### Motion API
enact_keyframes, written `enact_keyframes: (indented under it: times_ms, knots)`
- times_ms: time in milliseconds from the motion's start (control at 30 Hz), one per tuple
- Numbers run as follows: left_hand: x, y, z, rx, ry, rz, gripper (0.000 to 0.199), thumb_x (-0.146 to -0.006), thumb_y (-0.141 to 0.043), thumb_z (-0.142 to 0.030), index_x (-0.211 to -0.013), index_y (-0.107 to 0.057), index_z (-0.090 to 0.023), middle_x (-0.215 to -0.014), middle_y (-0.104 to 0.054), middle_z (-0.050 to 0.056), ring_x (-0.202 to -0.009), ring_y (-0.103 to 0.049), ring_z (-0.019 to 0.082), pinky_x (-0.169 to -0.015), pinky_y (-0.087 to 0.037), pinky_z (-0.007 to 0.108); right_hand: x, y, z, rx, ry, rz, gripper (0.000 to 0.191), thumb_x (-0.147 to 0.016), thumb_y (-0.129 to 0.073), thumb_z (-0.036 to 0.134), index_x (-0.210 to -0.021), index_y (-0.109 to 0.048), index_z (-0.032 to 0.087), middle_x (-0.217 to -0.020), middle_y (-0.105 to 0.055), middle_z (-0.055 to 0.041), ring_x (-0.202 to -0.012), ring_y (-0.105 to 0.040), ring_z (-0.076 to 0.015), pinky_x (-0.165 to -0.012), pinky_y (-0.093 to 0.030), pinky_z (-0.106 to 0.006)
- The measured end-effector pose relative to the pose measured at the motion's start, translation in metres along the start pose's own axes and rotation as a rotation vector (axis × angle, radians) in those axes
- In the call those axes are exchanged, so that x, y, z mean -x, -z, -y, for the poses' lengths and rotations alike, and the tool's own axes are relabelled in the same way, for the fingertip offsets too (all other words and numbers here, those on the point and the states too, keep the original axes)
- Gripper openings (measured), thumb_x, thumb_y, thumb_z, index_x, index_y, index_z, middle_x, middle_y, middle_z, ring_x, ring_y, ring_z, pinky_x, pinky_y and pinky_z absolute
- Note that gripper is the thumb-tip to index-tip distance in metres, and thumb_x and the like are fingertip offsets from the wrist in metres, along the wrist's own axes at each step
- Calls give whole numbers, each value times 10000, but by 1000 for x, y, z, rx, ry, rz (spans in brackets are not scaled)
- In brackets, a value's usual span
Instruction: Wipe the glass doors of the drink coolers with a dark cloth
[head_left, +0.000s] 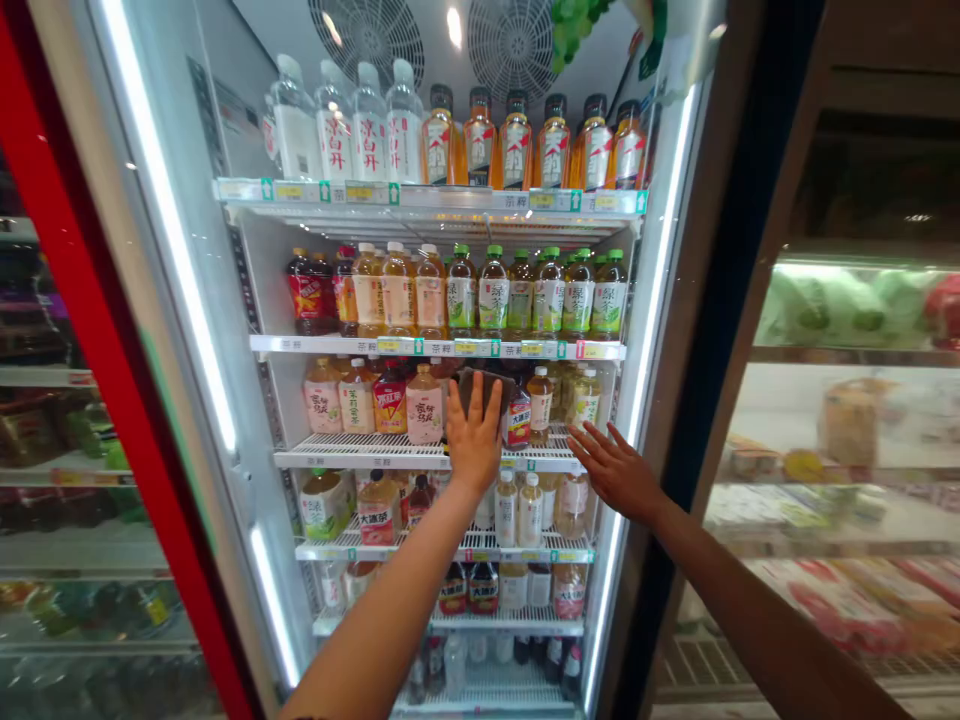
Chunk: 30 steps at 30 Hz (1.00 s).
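My left hand (475, 440) reaches up in the middle, its fingers spread over a dark grey cloth (484, 380). The cloth lies flat under the fingers against what looks like the glass door of a drinks cooler. To the right, my right hand (609, 465) is held out flat with its fingers apart and nothing in it. It is near the right side of the cooler door, over the end of a shelf (540, 465). Behind the hands stand a dark-labelled bottle (517, 420) and a pale tea bottle (587, 400).
Rows of bottles fill the cooler shelves, with clear water bottles (367, 125) and amber bottles (517, 145) on top. Light strips (169, 220) run down the sides. A red frame (82, 300) stands left; another lit display (832, 430) stands right.
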<state>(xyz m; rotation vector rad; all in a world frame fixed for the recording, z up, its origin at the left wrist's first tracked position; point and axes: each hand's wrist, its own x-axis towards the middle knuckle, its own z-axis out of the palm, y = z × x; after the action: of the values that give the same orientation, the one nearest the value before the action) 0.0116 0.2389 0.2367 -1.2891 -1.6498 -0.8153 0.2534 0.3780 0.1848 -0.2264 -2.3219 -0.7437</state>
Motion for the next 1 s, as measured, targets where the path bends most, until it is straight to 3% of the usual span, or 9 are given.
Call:
enact_keyframes:
  times_ms: [100, 200, 333, 433, 500, 633, 767, 900, 1000]
  knots:
    - [27, -15, -16, 14, -226, 78, 799, -901, -582, -80, -1589, -294, -365, -1692, -193, 4, -1571, 41, 332, -1244, -246, 624, 21, 0, -11, 8, -17, 13, 738, -882, -489, 53, -1589, -324, 188, -1622, -389, -82, -1522, -318, -285, -1248, -235, -568]
    - [56, -21, -8, 9, -381, 113, 763, -904, -555, -52, -1557, -355, -391, -1665, -283, -16, -1573, -57, 316, -1248, -271, 600, 39, 0, -20, 2, -19, 18, 756, -874, -481, 30, -1591, -317, 206, -1613, -404, -80, -1514, -337, -278, -1237, -254, -573]
    - [47, -17, -4, -12, -225, 90, 776, -920, -533, -56, -1579, -291, -387, -1667, -274, -28, -1575, 11, 311, -1251, -255, 611, 62, 1, -33, -1, -43, 29, 755, -879, -478, 20, -1595, -307, 189, -1617, -397, -85, -1513, -336, -285, -1221, -296, -562]
    - [14, -20, -33, 0, -64, 37, 801, -936, -555, -119, -1606, -195, -371, -1696, -154, -22, -1570, 75, 335, -1231, -271, 643, 74, 0, -38, -9, -82, 33, 786, -870, -464, 1, -1611, -261, 166, -1623, -384, -106, -1512, -338, -288, -1208, -334, -552]
    - [-1, -27, -59, 5, -47, 15, 797, -947, -558, -149, -1611, -172, -363, -1701, -118, -21, -1568, 90, 343, -1226, -278, 648, 80, -3, -39, -19, -105, 28, 803, -869, -453, -5, -1621, -223, 157, -1622, -383, -119, -1512, -340, -288, -1203, -353, -553]
    - [16, -42, -81, 32, -356, 49, 727, -956, -509, -85, -1585, -287, -374, -1678, -240, -61, -1577, 19, 310, -1247, -300, 560, 88, -9, -36, -46, -122, 1, 824, -884, -438, -1, -1637, -143, 159, -1620, -380, -132, -1515, -333, -290, -1185, -397, -550]
    - [53, -40, -51, 38, -587, 103, 694, -949, -508, -57, -1548, -380, -382, -1623, -382, -86, -1578, -101, 272, -1267, -288, 492, 95, -13, -37, -91, -137, -16, 848, -883, -416, -16, -1642, -88, 174, -1627, -361, -137, -1526, -309, -272, -1173, -436, -518]
    - [40, -29, -37, 49, -487, 103, 686, -958, -526, -98, -1559, -361, -385, -1618, -400, -64, -1580, -86, 278, -1274, -253, 523, 99, -10, -39, -151, -148, -11, 882, -864, -405, -33, -1643, -47, 177, -1648, -317, -140, -1541, -265, -263, -1181, -444, -490]
    - [8, -32, -67, 58, -232, 54, 702, -960, -532, -132, -1587, -311, -355, -1676, -279, -26, -1578, 13, 320, -1260, -234, 595, 98, -4, -36, -194, -161, -19, 880, -881, -420, -6, -1644, -25, 183, -1660, -289, -144, -1541, -262, -264, -1185, -446, -473]
